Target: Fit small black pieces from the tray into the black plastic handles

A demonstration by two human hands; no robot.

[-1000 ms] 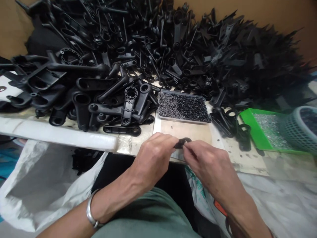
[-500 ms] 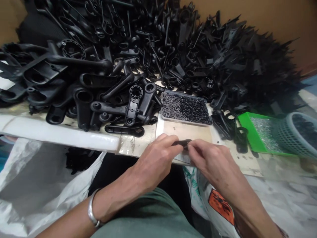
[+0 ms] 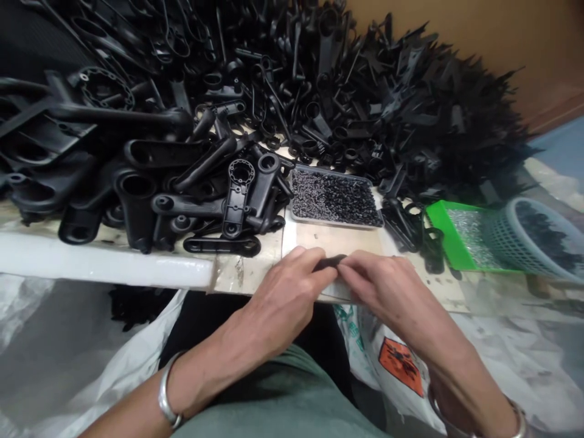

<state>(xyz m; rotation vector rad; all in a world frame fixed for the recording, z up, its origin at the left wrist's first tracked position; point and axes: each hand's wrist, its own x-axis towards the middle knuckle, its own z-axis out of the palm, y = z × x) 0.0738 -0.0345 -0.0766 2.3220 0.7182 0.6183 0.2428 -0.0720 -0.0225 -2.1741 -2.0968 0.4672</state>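
Squarely at the near edge of the table [image 3: 246, 274], both hands meet over a small, dark part [image 3: 328, 263], mostly hidden by fingers. The left hand [image 3: 287, 292] grips its left end between thumb and fingers. The right hand [image 3: 387, 280] has its thumb and fingertips closed together against the right end; whether they pinch something smaller as well, I cannot tell. A smooth metal bangle [image 3: 165, 395] circles the left wrist

Beyond the hands lies a pale, flat card [image 3: 360, 240], and past that a shallow, clear plastic tray [image 3: 337, 224] full of tiny black bits [image 3: 333, 194], grainy and glinting at the left, darker at the right. To the left, black mouldings [image 3: 139, 210] overlap, smooth and long with rounded ends; one [image 3: 239, 201] shows a scalloped ring and a ribbed body. The far side is a tangled black heap [image 3: 319, 67], spiky at the right

At the right, a glossy green bin [image 3: 440, 234] holds small, shiny, clear-looking pieces [image 3: 469, 234], beside a pale, latticed basket [image 3: 515, 237] with dark contents. A white, smooth strip [image 3: 104, 267] runs along the near left edge, above a crinkled white sack [image 3: 137, 359]
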